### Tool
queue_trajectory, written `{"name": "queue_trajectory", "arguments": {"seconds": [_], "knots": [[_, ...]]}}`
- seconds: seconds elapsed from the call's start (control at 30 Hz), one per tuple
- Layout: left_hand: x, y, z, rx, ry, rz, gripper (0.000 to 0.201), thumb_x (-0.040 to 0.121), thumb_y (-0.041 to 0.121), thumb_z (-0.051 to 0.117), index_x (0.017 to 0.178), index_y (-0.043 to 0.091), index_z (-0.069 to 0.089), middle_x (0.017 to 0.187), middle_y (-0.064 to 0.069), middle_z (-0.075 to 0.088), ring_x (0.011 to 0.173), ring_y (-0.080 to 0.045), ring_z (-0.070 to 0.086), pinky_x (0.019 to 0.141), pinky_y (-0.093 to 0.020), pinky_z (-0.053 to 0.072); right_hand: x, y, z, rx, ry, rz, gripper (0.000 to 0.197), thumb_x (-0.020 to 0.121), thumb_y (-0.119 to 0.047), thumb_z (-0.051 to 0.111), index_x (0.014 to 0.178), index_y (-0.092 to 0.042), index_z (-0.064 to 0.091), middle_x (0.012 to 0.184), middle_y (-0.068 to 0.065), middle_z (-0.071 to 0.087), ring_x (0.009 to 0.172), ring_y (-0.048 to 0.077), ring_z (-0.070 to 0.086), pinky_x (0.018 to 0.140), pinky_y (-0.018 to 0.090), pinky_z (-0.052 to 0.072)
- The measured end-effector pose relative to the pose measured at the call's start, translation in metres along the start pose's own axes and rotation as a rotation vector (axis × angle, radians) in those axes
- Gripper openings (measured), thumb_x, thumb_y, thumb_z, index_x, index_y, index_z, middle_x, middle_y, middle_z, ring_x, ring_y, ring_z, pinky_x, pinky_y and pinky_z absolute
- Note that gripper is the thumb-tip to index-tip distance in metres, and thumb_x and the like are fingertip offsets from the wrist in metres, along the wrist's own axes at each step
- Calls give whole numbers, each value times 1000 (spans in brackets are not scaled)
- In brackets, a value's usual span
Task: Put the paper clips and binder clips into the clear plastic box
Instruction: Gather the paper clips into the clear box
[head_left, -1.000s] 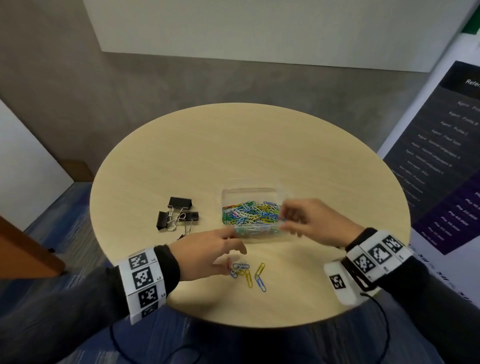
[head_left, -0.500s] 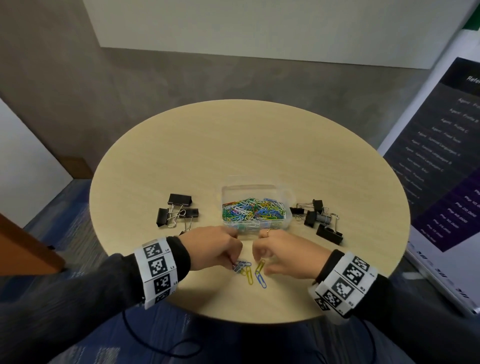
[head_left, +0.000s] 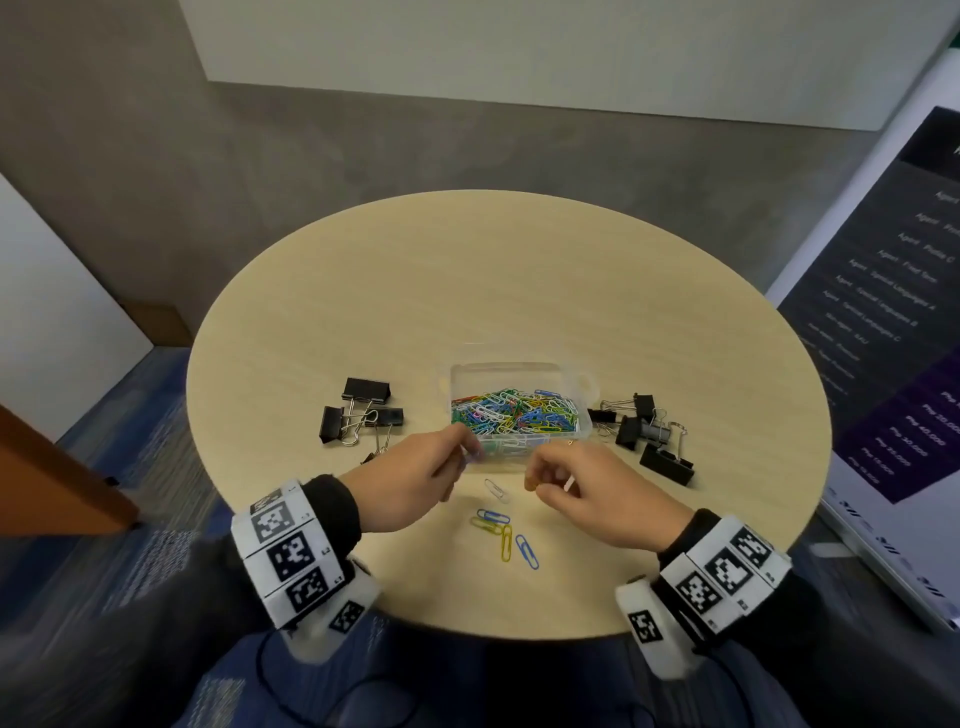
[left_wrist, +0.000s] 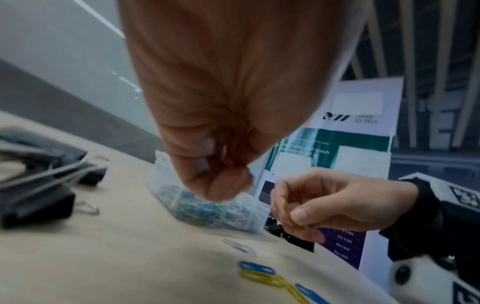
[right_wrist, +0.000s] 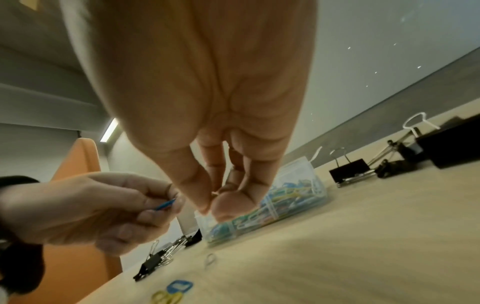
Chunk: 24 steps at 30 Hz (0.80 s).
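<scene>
The clear box (head_left: 519, 410) sits at twelve o'clock, just past both hands: the left hand (head_left: 415, 486) pinches a blue clip (right_wrist: 165, 205), and the right hand (head_left: 587, 499) pinches a yellow clip (left_wrist: 287, 209).

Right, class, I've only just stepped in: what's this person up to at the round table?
A person is tidying clips into a clear plastic box, already full of coloured paper clips. The left hand pinches a blue paper clip and the right hand pinches a yellow one, both near the box's front edge. A few loose paper clips lie on the table, and black binder clips sit on both sides of the box.
</scene>
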<state>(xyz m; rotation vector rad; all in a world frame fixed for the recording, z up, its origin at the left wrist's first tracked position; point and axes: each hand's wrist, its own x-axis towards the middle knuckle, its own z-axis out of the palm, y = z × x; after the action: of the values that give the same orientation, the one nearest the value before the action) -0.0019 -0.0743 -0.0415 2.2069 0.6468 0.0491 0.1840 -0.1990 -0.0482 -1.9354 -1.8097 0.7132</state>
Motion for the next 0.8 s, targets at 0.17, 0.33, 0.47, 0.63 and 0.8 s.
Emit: {"name": "queue_trajectory", "arguments": {"seconds": [0.17, 0.33, 0.47, 0.63, 0.8], "knots": [[0, 9, 9, -640, -15, -247, 30, 87, -4, 21, 75, 14, 43, 62, 4, 30, 52, -10, 22, 43, -18, 18, -3, -12, 4, 260, 140, 64, 13, 90, -12, 55, 79, -19, 57, 71, -4, 59, 63, 12, 61, 58, 25, 49], [2, 11, 19, -1258, -173, -456, 35, 89, 39, 34, 61, 18, 39, 61, 3, 20, 51, -11, 15, 41, -19, 16, 1, -47, 4, 310, 279, -32, 6, 86, -20, 65, 88, -19, 70, 72, -6, 69, 66, 8, 65, 65, 25, 53], [0, 6, 28, -1450, -145, -515, 47, 92, 48, 40, 68, 10, 53, 51, -2, 45, 44, -12, 42, 42, -17, 33, 10, -62, 9, 292, 266, -79, 16, 85, -22, 66, 98, -25, 74, 84, -10, 73, 79, 1, 67, 73, 14, 52], [3, -12, 34, -1504, 64, -601, 42, 100, 31, 33, 63, 14, 42, 48, 2, 38, 35, -8, 35, 33, -14, 25, 21, -45, 7, -34, 271, 25, 7, 86, -20, 63, 91, -18, 66, 82, -6, 65, 70, 4, 56, 67, 17, 42], [3, -21, 23, -1597, 280, -502, 45, 100, 29, 32, 56, 22, 28, 42, 9, 19, 31, -3, 19, 33, -15, 7, 30, -37, 23, -312, -129, 201, 43, 75, -40, 73, 102, -13, 53, 104, 4, 54, 95, 22, 51, 76, 33, 41]]}}
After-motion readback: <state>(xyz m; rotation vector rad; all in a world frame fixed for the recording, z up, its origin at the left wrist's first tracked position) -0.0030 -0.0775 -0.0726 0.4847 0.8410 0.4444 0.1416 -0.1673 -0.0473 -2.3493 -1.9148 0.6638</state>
